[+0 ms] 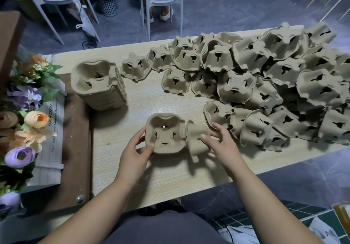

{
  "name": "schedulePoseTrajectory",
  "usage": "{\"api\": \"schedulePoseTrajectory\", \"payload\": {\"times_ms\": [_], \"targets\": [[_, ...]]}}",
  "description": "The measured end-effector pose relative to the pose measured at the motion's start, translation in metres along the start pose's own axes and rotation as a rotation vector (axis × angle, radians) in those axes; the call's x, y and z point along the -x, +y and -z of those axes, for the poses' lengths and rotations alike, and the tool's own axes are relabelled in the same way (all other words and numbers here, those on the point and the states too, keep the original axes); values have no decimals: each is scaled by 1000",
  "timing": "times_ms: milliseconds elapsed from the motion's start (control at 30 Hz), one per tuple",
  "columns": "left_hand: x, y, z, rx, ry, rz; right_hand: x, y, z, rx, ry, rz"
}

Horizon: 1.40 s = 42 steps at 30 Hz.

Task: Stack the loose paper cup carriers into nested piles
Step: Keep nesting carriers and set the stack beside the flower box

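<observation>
Grips upturned carrier [165,136] in left hand [134,153]; holds tipped carrier [196,140] in right hand [221,147], just beside it, over table [151,187].

Pale wood-grain table [170,177] — a nested pile [98,86] at left, loose carriers [265,84] heaped across the right.

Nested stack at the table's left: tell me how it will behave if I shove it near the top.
The nested stack stands many layers high on one carrier's footprint, so a high shove may tip it. Moulded pulp looks light yet stiff; gripped low, it would probably lift as one piece.
</observation>
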<state>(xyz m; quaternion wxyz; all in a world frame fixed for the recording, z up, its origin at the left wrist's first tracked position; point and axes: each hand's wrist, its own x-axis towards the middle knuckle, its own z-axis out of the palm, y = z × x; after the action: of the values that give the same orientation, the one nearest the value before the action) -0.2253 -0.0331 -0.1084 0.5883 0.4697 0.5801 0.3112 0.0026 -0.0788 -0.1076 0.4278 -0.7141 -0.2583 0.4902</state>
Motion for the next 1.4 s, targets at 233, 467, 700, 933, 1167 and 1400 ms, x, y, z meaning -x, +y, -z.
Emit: {"api": "schedulePoseTrajectory", "payload": {"times_ms": [233,467,700,933,1167,1400], "targets": [[-1,-1,-2,39,3,11,-12,-3,-34,186,182,215],[0,-3,-3,86,16,43,-4,19,-40,400,-12,415],[0,-1,-4,138,29,51,-9,2,-20,270,241,480],[1,0,-3,155,31,45,-21,-20,14,85,227,251],[0,-2,-1,150,38,56,-25,-4,-7,350,100,169],[-2,-3,1,124,31,59,-35,-13,2,334,324,303]]}}
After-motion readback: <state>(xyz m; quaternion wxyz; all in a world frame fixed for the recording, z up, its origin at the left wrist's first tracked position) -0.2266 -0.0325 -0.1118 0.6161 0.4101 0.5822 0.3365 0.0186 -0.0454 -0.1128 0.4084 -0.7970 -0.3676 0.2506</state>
